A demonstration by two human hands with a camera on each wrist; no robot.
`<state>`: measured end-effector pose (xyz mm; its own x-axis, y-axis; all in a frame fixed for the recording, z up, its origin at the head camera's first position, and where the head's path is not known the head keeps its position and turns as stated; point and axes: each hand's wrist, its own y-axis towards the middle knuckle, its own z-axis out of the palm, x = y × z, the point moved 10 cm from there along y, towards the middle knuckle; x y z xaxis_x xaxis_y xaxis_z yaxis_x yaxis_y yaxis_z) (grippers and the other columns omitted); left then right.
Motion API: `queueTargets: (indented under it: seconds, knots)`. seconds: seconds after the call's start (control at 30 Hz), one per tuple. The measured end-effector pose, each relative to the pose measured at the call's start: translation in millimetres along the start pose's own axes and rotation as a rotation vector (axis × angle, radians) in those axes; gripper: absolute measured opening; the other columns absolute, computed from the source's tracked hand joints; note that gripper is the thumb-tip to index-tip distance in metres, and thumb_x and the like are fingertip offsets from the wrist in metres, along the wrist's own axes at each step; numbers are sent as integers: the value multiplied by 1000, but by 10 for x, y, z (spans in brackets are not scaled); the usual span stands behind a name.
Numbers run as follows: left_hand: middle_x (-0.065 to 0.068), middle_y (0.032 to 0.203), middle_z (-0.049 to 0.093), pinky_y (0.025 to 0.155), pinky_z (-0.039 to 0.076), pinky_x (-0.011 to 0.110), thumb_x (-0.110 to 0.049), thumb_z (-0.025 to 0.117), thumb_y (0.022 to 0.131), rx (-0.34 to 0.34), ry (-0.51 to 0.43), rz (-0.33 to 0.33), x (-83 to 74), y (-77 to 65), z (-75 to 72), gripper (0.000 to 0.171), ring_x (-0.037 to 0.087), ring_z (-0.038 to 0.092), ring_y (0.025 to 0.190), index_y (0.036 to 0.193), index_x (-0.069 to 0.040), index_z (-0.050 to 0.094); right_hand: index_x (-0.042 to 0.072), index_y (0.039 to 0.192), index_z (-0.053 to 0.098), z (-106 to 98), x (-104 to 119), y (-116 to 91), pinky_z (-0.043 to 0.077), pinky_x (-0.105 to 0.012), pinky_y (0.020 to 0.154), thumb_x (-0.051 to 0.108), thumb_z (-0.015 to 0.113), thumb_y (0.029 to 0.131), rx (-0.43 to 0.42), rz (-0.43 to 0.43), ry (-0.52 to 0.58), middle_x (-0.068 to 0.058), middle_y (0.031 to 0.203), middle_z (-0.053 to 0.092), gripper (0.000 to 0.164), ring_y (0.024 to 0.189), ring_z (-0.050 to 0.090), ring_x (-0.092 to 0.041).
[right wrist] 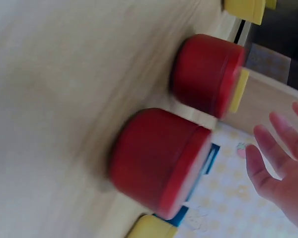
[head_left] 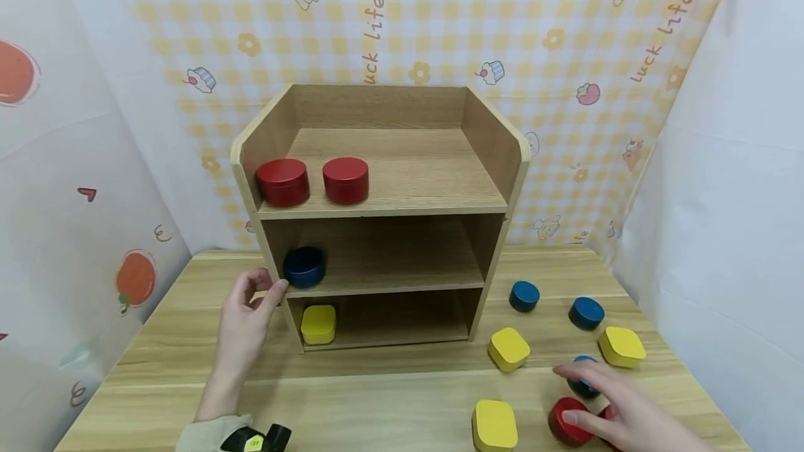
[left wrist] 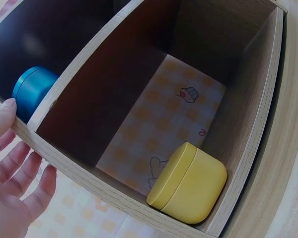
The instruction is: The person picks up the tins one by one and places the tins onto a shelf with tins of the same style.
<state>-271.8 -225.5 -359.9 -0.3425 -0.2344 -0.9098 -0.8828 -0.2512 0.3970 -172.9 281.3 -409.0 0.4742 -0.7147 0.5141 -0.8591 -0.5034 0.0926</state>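
My left hand (head_left: 248,316) holds the left side edge of a wooden three-level shelf (head_left: 383,211), its thumb on the front edge beside a round blue tin (head_left: 304,267). A square yellow tin (left wrist: 191,183) sits on the bottom level below. Two round red tins, the left one (head_left: 283,183) and the right one (head_left: 346,181), stand on the top level. At the front right, my right hand (head_left: 628,407) hovers with spread fingers over two loose red tins, one (right wrist: 161,161) nearer and one (right wrist: 208,74) farther in the right wrist view. A gap separates fingers and tins there.
Right of the shelf, several tins lie on the wooden table (head_left: 377,403): blue ones (head_left: 524,296), one partly under my right hand, and yellow ones (head_left: 509,349). A patterned cloth (head_left: 402,19) hangs behind; white cloth walls flank both sides.
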Motion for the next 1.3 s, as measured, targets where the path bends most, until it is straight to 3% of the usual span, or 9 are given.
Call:
queueTargets:
  seconds: [0.17, 0.37, 0.57, 0.77, 0.97, 1.2, 1.3]
  knots:
    - [3, 96, 54, 69, 46, 15, -9, 66, 95, 5, 14, -7, 8, -3, 6, 22, 13, 53, 91, 109, 2, 53, 1, 133, 51, 170, -161, -63, 53, -24, 68, 34, 69, 91, 124, 20, 124, -15, 123, 58, 57, 99, 55, -5]
    - [5, 96, 53, 69, 47, 16, -11, 66, 95, 2, 18, -3, 27, 10, -2, 21, 14, 53, 91, 107, 0, 53, 0, 137, 46, 323, -283, -108, 52, -23, 72, 26, 72, 90, 244, 80, 237, -6, 121, 55, 60, 95, 53, -3]
    - [5, 96, 54, 68, 46, 16, -12, 66, 95, 2, 23, 3, 35, 16, -2, 22, 14, 53, 91, 108, 0, 53, -1, 139, 44, 371, -338, -131, 52, -22, 73, 23, 75, 88, 257, 97, 280, -1, 121, 53, 64, 97, 52, -3]
    - [4, 96, 54, 69, 46, 16, -12, 66, 95, -4, 24, 0, 37, 11, -10, 22, 13, 54, 91, 108, 0, 53, -2, 139, 42, 408, -418, -151, 51, -22, 75, 23, 75, 88, 268, 106, 290, -6, 123, 54, 66, 98, 51, -2]
    - [4, 95, 54, 69, 47, 16, -10, 66, 95, -4, 11, 8, 7, 5, -3, 21, 13, 54, 91, 107, 1, 53, 0, 137, 47, 460, -517, -157, 51, -22, 74, 29, 77, 86, 283, 114, 243, -1, 120, 56, 66, 97, 50, 0]
    - [2, 96, 54, 69, 47, 15, -8, 66, 94, 2, -1, 8, -21, -2, 2, 20, 12, 54, 91, 109, 1, 54, 1, 128, 51, 465, -534, -122, 51, -22, 70, 33, 78, 84, 257, 58, 189, 6, 113, 55, 61, 92, 50, 0]
    - [2, 96, 54, 70, 47, 15, -8, 66, 94, 3, 4, 6, -19, -3, 0, 21, 12, 53, 92, 109, 1, 54, 3, 125, 51, 465, -542, -101, 51, -22, 70, 35, 79, 82, 254, 87, 166, 6, 111, 55, 61, 91, 50, 0]
